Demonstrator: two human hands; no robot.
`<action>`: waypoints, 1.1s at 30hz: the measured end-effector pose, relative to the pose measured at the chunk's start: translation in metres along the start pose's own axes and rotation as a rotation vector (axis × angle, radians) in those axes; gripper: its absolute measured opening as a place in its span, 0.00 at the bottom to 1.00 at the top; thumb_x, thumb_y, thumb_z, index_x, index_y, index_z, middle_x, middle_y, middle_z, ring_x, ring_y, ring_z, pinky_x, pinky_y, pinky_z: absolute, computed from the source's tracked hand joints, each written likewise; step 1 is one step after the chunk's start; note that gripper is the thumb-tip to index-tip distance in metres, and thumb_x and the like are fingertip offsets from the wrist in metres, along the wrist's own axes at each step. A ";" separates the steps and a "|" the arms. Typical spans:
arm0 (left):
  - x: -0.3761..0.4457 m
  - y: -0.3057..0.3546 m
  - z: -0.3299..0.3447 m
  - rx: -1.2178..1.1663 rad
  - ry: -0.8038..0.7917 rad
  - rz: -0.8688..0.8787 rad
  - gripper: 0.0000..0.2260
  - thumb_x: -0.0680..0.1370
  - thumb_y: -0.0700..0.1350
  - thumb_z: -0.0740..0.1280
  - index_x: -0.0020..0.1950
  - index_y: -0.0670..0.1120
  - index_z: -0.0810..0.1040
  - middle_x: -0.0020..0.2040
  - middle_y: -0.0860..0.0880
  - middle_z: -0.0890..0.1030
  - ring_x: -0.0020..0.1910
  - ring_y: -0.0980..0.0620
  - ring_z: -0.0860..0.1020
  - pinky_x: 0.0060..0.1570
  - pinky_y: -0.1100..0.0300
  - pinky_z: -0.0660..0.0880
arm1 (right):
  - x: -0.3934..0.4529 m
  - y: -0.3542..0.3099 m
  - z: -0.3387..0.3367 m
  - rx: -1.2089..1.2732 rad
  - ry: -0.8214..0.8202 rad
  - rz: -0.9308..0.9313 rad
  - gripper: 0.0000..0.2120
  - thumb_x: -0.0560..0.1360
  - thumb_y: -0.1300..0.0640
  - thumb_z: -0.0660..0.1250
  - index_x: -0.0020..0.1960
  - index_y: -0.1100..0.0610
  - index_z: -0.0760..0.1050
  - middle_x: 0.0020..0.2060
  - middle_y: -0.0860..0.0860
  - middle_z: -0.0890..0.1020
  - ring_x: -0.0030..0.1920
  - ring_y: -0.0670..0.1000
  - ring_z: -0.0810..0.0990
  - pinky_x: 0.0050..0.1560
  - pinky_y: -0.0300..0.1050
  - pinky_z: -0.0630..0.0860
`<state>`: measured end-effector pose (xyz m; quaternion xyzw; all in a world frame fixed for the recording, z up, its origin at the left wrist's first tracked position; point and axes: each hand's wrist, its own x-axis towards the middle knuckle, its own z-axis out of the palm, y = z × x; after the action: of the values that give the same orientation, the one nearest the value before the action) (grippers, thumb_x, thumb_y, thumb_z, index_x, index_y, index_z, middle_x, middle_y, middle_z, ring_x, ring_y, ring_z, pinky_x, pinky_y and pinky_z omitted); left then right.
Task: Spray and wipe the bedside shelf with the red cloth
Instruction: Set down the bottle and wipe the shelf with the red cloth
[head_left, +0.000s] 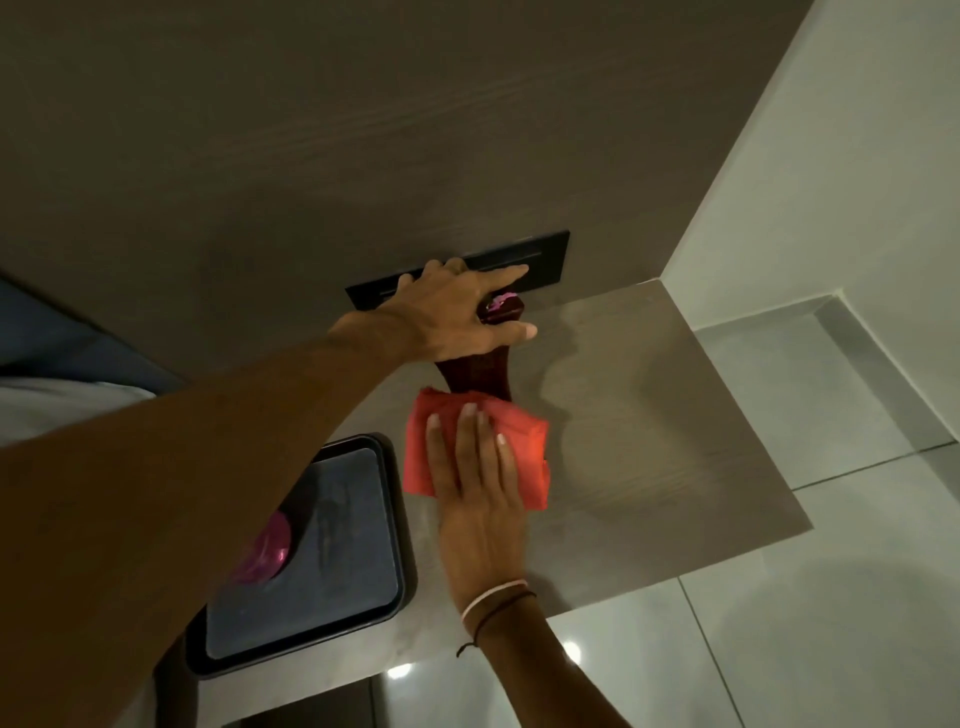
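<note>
The bedside shelf (649, 426) is a grey wood-grain slab fixed to a matching wall panel. My left hand (452, 317) grips the top of a dark red spray bottle (480, 376) above the shelf's back part, with the index finger stretched out. The bottle's pink nozzle shows under my fingers. My right hand (480, 493) lies flat, fingers spread, pressing a folded red cloth (524, 447) onto the shelf just in front of the bottle.
A dark rectangular tray (358, 582) sits on the shelf's left part with a pink round object (265, 551) on it, partly hidden by my left arm. A black switch panel (540, 254) is on the wall behind. Glossy tiled floor (805, 649) lies right and below.
</note>
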<state>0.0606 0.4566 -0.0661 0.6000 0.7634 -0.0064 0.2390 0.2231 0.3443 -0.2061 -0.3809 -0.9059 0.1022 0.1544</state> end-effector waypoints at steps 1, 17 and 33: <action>-0.001 0.001 -0.001 -0.006 -0.002 0.001 0.40 0.69 0.75 0.55 0.80 0.66 0.52 0.76 0.38 0.66 0.75 0.36 0.63 0.72 0.33 0.58 | -0.004 -0.004 0.000 0.015 -0.060 -0.047 0.41 0.70 0.55 0.70 0.81 0.56 0.61 0.78 0.60 0.68 0.76 0.60 0.70 0.74 0.60 0.69; -0.004 0.001 -0.004 -0.038 0.007 0.010 0.37 0.73 0.72 0.59 0.80 0.65 0.54 0.76 0.37 0.66 0.76 0.35 0.62 0.72 0.33 0.57 | 0.004 0.002 0.007 0.001 0.056 0.115 0.40 0.72 0.58 0.73 0.80 0.56 0.58 0.78 0.64 0.67 0.78 0.64 0.67 0.73 0.64 0.71; -0.009 0.005 0.001 -0.010 0.030 0.035 0.37 0.73 0.72 0.59 0.80 0.65 0.55 0.76 0.39 0.66 0.75 0.36 0.63 0.71 0.33 0.59 | 0.003 0.027 -0.019 0.295 0.236 0.119 0.27 0.87 0.49 0.45 0.78 0.62 0.63 0.78 0.64 0.68 0.79 0.62 0.64 0.76 0.64 0.67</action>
<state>0.0667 0.4495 -0.0619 0.6121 0.7564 0.0105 0.2304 0.2456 0.3659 -0.1960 -0.4162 -0.8327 0.1975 0.3073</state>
